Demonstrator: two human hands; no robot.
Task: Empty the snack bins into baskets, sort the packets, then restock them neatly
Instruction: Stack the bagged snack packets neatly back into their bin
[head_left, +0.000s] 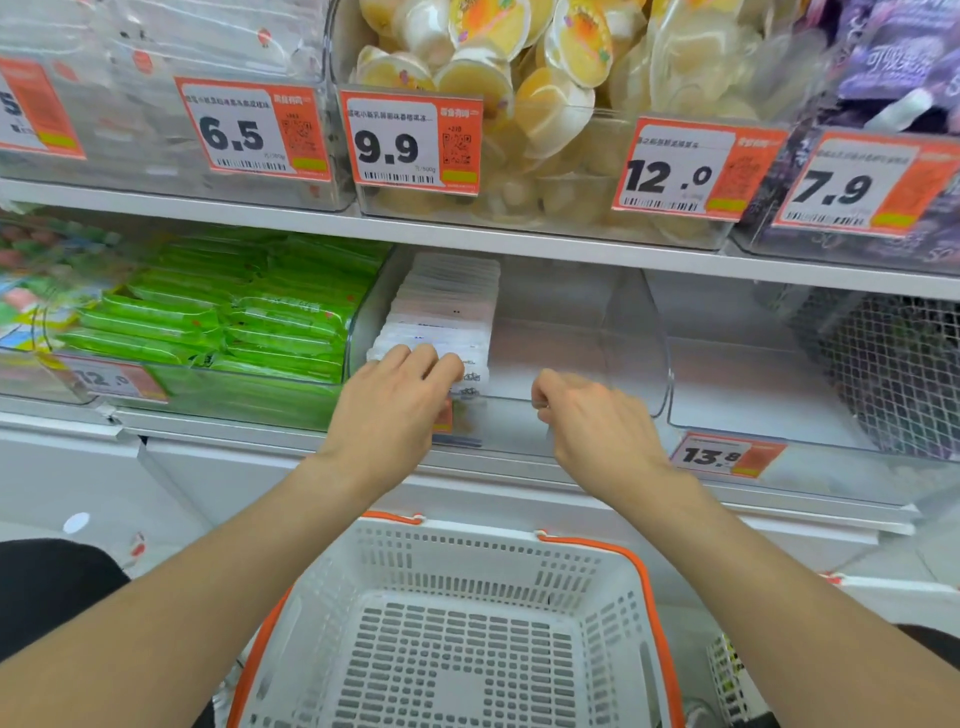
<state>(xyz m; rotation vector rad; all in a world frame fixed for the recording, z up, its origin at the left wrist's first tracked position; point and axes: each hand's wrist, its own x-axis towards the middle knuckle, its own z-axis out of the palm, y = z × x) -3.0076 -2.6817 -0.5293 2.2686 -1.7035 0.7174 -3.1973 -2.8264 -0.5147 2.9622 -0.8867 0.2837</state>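
While your left hand is curling its fingers over the front white packets, the row running away beyond your fingertips, your right hand is hooking bent fingers on the lip of the clear bin. Be steadying it, pressing the row square.

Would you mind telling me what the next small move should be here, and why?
Probably nudge the white packets back with the left hand so the row stands snug: its fingers curl over the front ones, and the basket below looks empty, with nothing left to add.
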